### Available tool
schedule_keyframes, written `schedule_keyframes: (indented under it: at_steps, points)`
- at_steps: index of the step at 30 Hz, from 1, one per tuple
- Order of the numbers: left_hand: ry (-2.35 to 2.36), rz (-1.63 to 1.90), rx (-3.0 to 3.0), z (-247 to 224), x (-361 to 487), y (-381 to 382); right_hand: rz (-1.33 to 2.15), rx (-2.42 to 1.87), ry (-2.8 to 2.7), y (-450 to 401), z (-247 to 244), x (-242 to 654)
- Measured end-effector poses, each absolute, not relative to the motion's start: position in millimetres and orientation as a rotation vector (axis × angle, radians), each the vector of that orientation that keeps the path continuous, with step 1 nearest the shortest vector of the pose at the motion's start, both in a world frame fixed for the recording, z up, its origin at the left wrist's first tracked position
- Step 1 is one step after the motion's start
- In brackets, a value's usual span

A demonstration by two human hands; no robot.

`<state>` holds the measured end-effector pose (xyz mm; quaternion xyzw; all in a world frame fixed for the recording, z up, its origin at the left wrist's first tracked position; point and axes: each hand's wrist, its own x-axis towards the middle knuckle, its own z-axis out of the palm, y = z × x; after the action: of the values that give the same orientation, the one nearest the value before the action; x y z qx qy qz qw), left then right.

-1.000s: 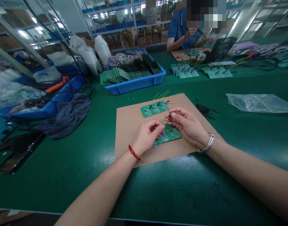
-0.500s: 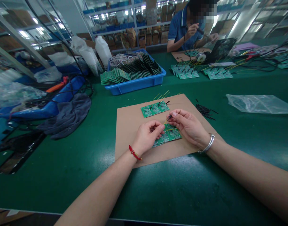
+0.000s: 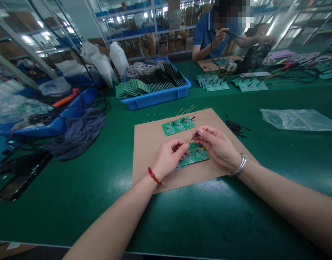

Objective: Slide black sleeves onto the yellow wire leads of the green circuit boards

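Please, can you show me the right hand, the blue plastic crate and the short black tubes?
Right hand (image 3: pixel 218 147): head view, back of hand.
Blue plastic crate (image 3: pixel 155 97): head view, front wall.
Short black tubes (image 3: pixel 236 128): head view, middle of pile.

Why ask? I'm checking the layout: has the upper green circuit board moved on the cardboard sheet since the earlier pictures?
No. The upper green circuit board keeps the same place relative to the far corner of the cardboard sheet.

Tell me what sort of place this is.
Probably an electronics assembly workshop: a blue plastic crate packed with green printed circuit boards, a long green-topped workbench, and metal shelving stacked with brown cardboard boxes.
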<state>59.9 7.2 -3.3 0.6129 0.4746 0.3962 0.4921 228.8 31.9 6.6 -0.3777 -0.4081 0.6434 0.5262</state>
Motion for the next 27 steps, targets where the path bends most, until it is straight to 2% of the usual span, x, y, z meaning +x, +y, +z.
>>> schedule_keyframes:
  at_steps: [11, 21, 27]
  points:
    - [1.160, 0.954, 1.483, -1.1, 60.1, 6.9, 1.520, -0.937, -1.041, 30.9, 6.4, 228.8]
    - [1.123, 0.997, 1.378, -0.7, 61.1, 7.7, 1.315, -0.980, -1.436, 29.5, 2.3, 226.7]
    - [1.144, 0.986, 1.419, 3.1, 61.8, 9.1, 1.427, -0.945, -1.418, 24.2, 1.6, 223.9]
